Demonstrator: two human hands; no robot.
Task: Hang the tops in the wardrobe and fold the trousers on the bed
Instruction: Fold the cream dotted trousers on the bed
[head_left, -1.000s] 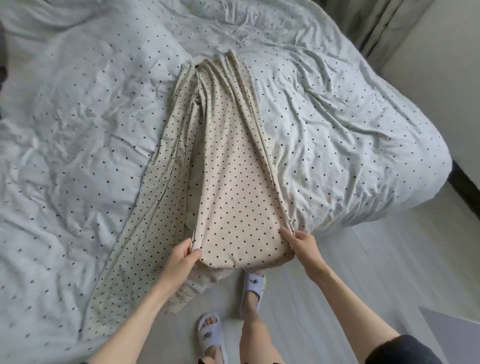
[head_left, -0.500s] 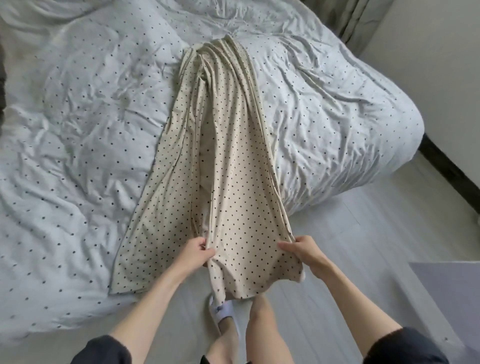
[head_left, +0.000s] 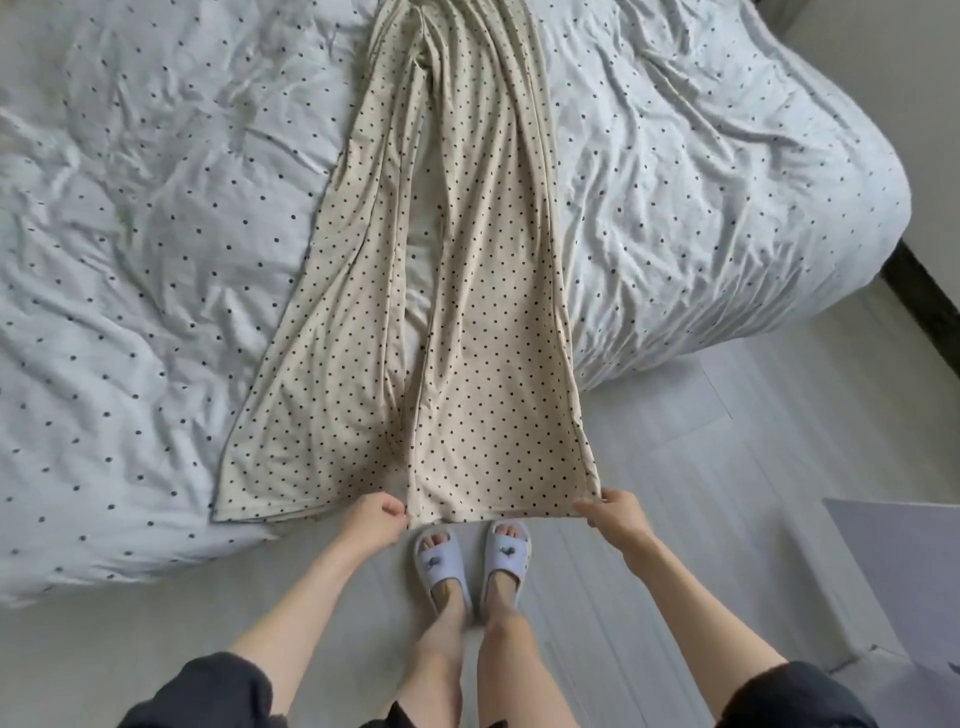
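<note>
- The bed (head_left: 130, 291), under a pale dotted duvet, fills the left and top of the view; its near corner ends just ahead of the person's feet.
- The cream dotted trousers (head_left: 457, 234) lie lengthwise on the duvet, waist at the far end near the top edge, legs running toward the person.
- The left trouser leg (head_left: 311, 415) rests flat on the bed, its hem at the mattress edge and held by nothing.
- The left hand (head_left: 375, 519) has its fingers curled tight at the inner hem corner of the other leg, pinching the cloth.
- The right trouser leg (head_left: 498, 415) is stretched off the bed corner, its hem hanging in the air above the slippers (head_left: 470, 556) and the floor (head_left: 701, 467).
- The right hand (head_left: 615, 514) pinches the outer hem corner, so the hem is taut between both hands.
- Risks, as I judge them: pulling harder could drag the whole garment off the corner onto the floor; a slipped pinch would drop the hem; uneven tension could skew the leg, so laying it over the other would leave seams misaligned and creases folded in.
</note>
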